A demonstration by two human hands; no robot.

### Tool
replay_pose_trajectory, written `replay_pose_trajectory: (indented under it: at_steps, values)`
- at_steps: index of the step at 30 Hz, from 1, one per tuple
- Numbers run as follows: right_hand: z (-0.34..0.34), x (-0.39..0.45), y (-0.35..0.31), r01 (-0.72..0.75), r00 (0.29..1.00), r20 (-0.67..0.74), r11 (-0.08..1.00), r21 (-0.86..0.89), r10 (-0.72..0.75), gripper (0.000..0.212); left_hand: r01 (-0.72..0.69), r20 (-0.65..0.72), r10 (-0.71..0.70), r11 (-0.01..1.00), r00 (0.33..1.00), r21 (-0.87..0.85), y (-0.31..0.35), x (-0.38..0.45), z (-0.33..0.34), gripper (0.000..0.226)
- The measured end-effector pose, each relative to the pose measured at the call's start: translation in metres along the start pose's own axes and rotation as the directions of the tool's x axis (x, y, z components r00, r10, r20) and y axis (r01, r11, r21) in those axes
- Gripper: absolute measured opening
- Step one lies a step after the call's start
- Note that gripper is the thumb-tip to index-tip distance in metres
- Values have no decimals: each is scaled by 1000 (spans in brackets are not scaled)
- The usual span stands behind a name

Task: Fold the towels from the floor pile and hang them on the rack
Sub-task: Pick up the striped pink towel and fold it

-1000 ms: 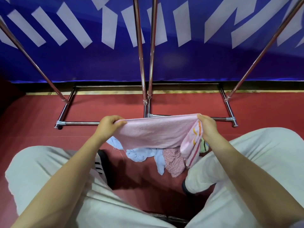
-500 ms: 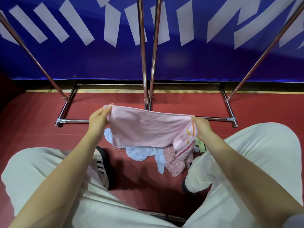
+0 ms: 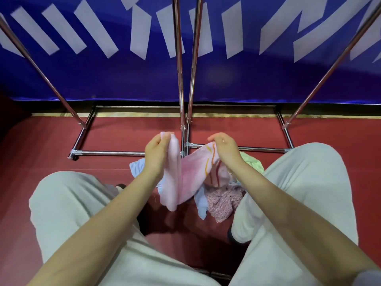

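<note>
A pink towel (image 3: 183, 178) with orange stripes hangs slack between my hands, sagging in a fold above the floor pile. My left hand (image 3: 156, 153) pinches its upper left corner. My right hand (image 3: 224, 149) holds the striped edge under curled fingers, index finger raised. Beneath lies the pile (image 3: 222, 199): a light blue cloth, a pink patterned cloth and a green one. The chrome rack (image 3: 181, 79) stands just beyond, its centre poles rising between my hands.
My knees in pale trousers flank the pile on the red floor (image 3: 41, 153). The rack's base bars (image 3: 111, 152) run across the floor ahead. A blue banner (image 3: 247, 75) with white stripes backs the rack.
My hands have come closer together. The pink towel, stretched flat between them before, now droops in a fold.
</note>
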State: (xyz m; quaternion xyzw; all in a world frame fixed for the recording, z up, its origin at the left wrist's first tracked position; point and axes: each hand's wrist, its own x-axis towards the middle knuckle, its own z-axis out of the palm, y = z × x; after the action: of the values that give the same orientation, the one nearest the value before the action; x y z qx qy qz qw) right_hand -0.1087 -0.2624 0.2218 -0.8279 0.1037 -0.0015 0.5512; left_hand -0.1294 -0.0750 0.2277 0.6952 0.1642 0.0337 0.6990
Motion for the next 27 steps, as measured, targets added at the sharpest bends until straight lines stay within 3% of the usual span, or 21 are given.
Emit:
replay_pose_trajectory:
  at_steps: [6,11,18,20,23,27]
  values:
    - [21,-2,-13,-220,959,-79,892,395,272,24,20,66,-17,999,998,-38,3,-22,31,18]
    - [32,0,-25,-222,962,-41,858,463,271,23,20,149,-9,997,989,-71,-2,-24,39,24]
    - [43,-13,-43,-268,959,242,731,627,145,22,152,107,-130,959,986,-237,9,-8,30,21]
    - [43,-14,-45,-214,963,261,784,583,68,21,170,87,-151,943,985,-286,11,-3,26,22]
    - [41,-10,-40,-32,980,192,924,380,-45,16,159,96,-134,920,986,-359,17,-4,26,15]
    - [35,-7,-37,158,976,118,971,177,-181,5,193,188,-133,916,973,-351,27,-15,37,22]
